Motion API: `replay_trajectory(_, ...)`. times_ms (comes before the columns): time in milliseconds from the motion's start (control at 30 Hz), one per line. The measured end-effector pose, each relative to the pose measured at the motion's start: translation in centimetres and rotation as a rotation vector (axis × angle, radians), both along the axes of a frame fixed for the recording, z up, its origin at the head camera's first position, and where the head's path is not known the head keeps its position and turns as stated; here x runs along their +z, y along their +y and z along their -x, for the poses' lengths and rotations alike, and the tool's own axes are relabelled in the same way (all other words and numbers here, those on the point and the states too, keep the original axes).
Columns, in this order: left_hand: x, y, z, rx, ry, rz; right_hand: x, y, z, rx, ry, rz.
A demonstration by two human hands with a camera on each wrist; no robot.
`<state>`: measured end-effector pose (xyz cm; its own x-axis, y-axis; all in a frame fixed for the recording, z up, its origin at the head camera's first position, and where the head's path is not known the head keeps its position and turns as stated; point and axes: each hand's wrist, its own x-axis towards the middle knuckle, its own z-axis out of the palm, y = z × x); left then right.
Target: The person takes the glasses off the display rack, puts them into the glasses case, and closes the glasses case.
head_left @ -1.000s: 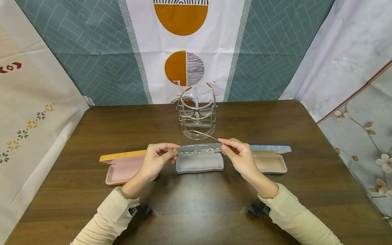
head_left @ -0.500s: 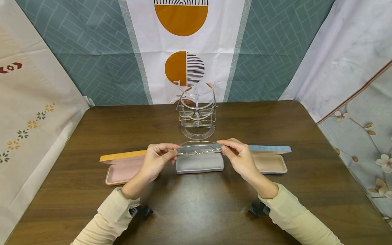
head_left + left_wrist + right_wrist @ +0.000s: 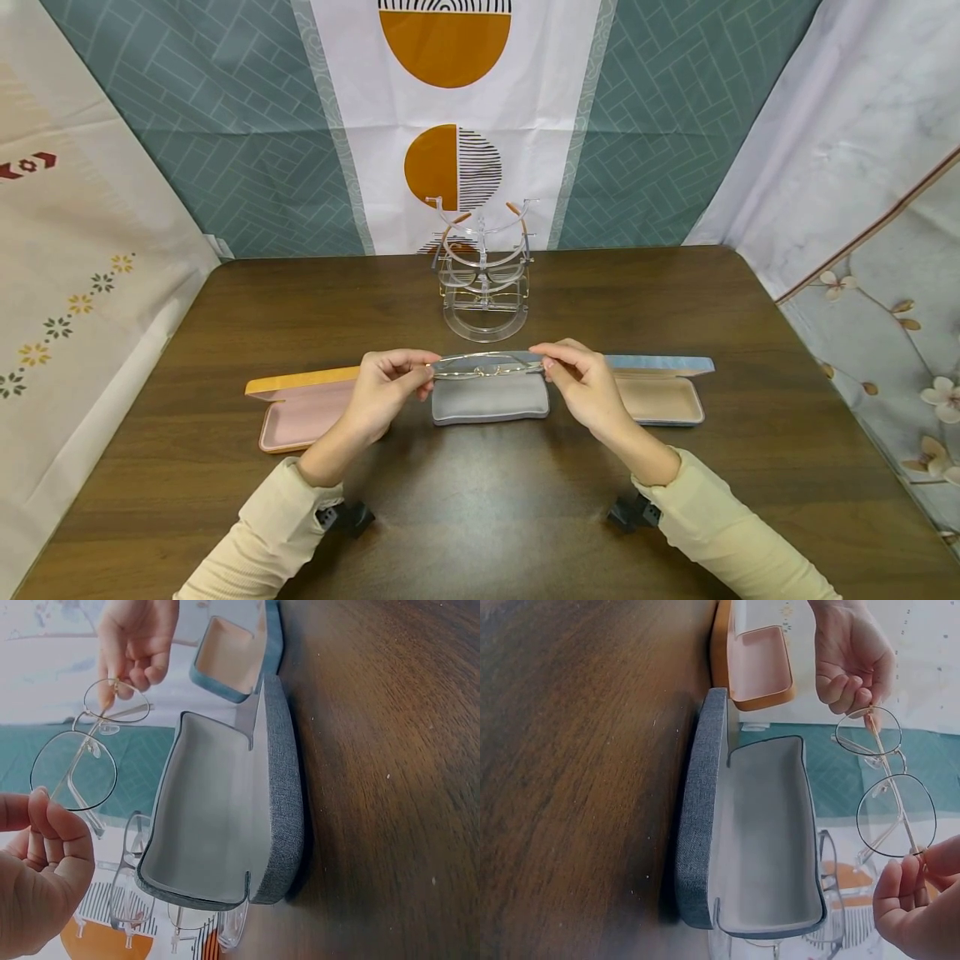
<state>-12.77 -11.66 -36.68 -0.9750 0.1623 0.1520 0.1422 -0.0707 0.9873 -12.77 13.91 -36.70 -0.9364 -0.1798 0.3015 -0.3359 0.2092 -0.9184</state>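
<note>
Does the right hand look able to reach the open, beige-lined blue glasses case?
Probably yes: the right hand is close to the case, with nothing visible between, although this hand pinches round, thin-rimmed metal eyeglasses.

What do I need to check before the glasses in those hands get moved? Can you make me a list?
1. Left hand pinches one end of the glasses: ok.
2. Right hand pinches the other end: ok.
3. Both folding arms look folded in behind the lenses: ok. Whether they lie completely flat: cannot tell.
4. Grey case is open, in case the glasses go there: ok.
5. Glasses are held up, apart from the grey case: ok.
6. Lenses are free of smudges: cannot tell, too small to see.
</note>
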Motion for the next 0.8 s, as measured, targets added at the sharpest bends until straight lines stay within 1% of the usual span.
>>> replay_trajectory(233, 0.01, -0.07, 0.08, 0.017, -0.049, -0.018, 0.0, 0.18, 0.11, 0.041, -0.043, 0.018)
replay_trajectory(400, -0.02, -0.19, 0.16, 0.006, -0.071, -0.031, -0.01, 0.37, 0.12, 0.062, -0.019, 0.015)
replay_trajectory(567, -0.06, -0.29, 0.24, -0.022, -0.064, -0.016, -0.45, 0.64, 0.27, 0.072, 0.023, 0.026)
replay_trajectory(667, -0.1, -0.36, 0.24, -0.047, -0.054, -0.01, -0.59, 0.84, 0.33, 0.073, 0.029, 0.015)
replay_trajectory(800, -0.11, -0.53, 0.16, -0.068, -0.047, 0.004, -0.36, 0.99, 0.3, 0.067, -0.006, -0.021)
